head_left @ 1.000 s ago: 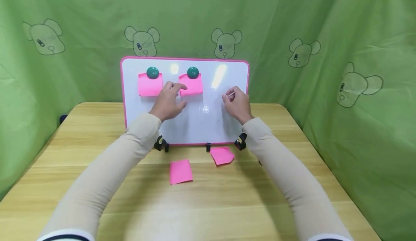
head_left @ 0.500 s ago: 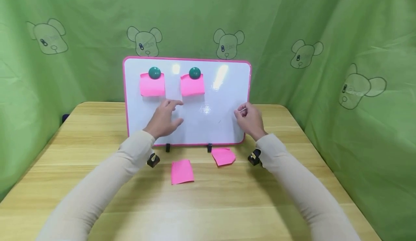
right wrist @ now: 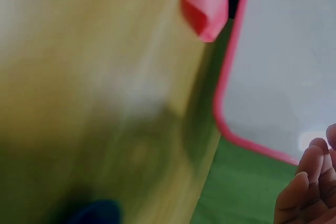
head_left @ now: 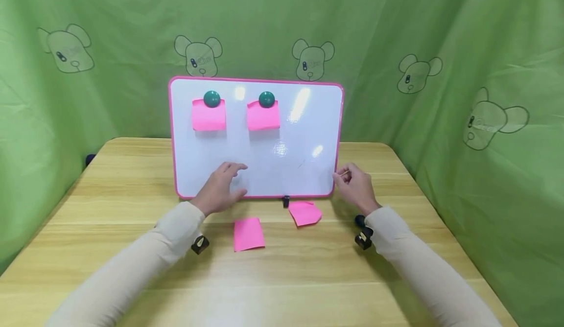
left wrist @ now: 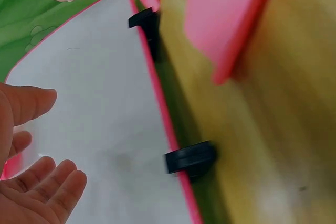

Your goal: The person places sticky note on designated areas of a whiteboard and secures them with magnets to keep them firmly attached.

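A whiteboard (head_left: 238, 151) with a pink frame stands upright on the table. On its upper part, green round magnets (head_left: 212, 99) (head_left: 266, 99) hold two pink sticky notes (head_left: 208, 119) (head_left: 263, 119). My left hand (head_left: 222, 187) hovers before the board's lower left, thumb and fingers apart, holding nothing. Just off the lower right corner, my right hand (head_left: 356, 186) has its fingers curled, pinching a thin pale strip (head_left: 345, 173). What the strip is, I cannot tell. Two more pink sticky notes (head_left: 248, 235) (head_left: 305, 213) lie on the table before the board.
Black feet (left wrist: 191, 158) (left wrist: 144, 19) grip the board's bottom edge. A dark blue round thing (right wrist: 97, 213) sits on the wooden table (head_left: 282, 288) near my right wrist. Green curtain (head_left: 255, 23) with bear-like drawings hangs behind and at both sides.
Both hands have come down and back from the board; the right has also moved right, past the board's edge, with the pale strip. Both notes and magnets on the board stay in place.
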Motion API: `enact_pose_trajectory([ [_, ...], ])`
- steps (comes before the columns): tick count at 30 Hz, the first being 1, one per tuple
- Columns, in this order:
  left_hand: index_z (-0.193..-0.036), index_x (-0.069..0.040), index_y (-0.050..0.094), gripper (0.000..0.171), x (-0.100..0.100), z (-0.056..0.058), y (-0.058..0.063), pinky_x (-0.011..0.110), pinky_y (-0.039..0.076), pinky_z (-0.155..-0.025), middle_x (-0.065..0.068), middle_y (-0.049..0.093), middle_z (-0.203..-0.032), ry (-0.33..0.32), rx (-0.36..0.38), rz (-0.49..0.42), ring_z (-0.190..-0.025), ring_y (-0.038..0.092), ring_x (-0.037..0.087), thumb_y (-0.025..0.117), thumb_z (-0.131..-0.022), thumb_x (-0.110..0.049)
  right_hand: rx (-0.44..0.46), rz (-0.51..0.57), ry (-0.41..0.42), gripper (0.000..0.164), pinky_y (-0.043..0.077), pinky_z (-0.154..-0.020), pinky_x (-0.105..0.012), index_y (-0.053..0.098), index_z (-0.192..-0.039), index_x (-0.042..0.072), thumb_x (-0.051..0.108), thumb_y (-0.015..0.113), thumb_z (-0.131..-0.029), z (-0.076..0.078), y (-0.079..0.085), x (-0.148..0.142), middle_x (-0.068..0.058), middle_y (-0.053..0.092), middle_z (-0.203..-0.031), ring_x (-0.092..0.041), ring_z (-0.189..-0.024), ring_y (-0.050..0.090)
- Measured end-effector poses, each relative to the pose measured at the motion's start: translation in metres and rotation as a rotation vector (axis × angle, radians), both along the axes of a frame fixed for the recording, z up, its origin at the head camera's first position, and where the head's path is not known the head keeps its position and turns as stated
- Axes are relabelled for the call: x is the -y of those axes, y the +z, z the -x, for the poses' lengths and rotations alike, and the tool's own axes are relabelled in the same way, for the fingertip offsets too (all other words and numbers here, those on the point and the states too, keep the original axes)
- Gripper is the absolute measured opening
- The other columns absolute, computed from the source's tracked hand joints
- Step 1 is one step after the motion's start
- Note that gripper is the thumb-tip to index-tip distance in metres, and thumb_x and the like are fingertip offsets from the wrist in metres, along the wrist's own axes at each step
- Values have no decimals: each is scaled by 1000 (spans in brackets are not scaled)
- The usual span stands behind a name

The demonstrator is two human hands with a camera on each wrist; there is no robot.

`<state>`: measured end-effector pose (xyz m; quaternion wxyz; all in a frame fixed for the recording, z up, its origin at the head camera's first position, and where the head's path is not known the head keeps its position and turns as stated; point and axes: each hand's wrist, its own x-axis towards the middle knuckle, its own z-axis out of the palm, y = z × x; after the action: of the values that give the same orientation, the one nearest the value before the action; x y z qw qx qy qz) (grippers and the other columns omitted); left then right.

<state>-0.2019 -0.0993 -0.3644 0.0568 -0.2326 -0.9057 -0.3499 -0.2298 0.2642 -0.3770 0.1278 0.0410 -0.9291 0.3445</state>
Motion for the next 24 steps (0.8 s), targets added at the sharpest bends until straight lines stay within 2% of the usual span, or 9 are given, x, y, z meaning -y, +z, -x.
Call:
enact_pose_trajectory([
  [4, -138, -5, 48, 58, 2, -7, -10, 47, 49, -94, 18, 48, -134, -24, 29, 41, -113, 55, 34, 72, -87, -15, 4, -22, 9, 19, 49, -66, -33, 58, -99, 3, 21, 62, -94, -10, -7, -11, -11, 63, -83, -23, -74, 57],
  [9, -142, -5, 44, 65, 1, -17, -20, 50, 44, -101, 19, 46, -139, -71, 114, 92, -121, 50, 35, 74, -86, -18, 12, -34, 23, 20, 50, -68, -34, 59, -100, 0, 19, 62, -94, -21, -14, -21, -11, 63, -84, -23, -75, 58],
  [13, -143, -7, 43, 67, -2, -24, -28, 49, 42, -103, 18, 46, -139, -82, 172, 124, -123, 48, 33, 75, -85, -21, 15, -54, 44, 21, 52, -71, -36, 59, -99, -2, 18, 62, -94, -30, -19, -29, -11, 63, -84, -25, -77, 60],
  [15, -143, -10, 43, 69, -3, -28, -31, 47, 43, -102, 16, 47, -137, -82, 204, 146, -118, 51, 30, 76, -84, -23, 21, -72, 55, 21, 52, -72, -38, 59, -99, -3, 18, 62, -93, -34, -22, -32, -12, 64, -85, -26, -77, 60],
  [17, -144, -12, 43, 71, -3, -31, -34, 45, 47, -96, 16, 48, -133, -88, 236, 165, -103, 57, 25, 77, -83, -24, 38, -102, 52, 22, 52, -72, -40, 59, -100, -2, 18, 62, -93, -37, -25, -36, -11, 64, -86, -26, -78, 61],
  [20, -145, -14, 41, 73, -3, -36, -36, 41, 49, -90, 14, 48, -131, -104, 273, 200, -84, 56, 18, 78, -82, -24, 81, -138, 51, 23, 51, -71, -39, 59, -101, -2, 19, 64, -93, -41, -27, -41, -10, 63, -87, -25, -79, 60],
  [22, -144, -14, 42, 74, -4, -38, -36, 40, 48, -88, 14, 47, -130, -112, 283, 217, -81, 53, 17, 79, -81, -24, 126, -155, 46, 26, 49, -71, -38, 59, -104, -2, 21, 64, -92, -43, -27, -44, -9, 61, -87, -25, -79, 58],
  [24, -143, -14, 43, 74, -4, -39, -37, 41, 47, -93, 14, 47, -130, -120, 283, 234, -90, 54, 19, 80, -80, -24, 170, -168, 51, 29, 49, -71, -39, 58, -106, -3, 22, 65, -92, -44, -27, -45, -10, 60, -87, -25, -79, 57],
])
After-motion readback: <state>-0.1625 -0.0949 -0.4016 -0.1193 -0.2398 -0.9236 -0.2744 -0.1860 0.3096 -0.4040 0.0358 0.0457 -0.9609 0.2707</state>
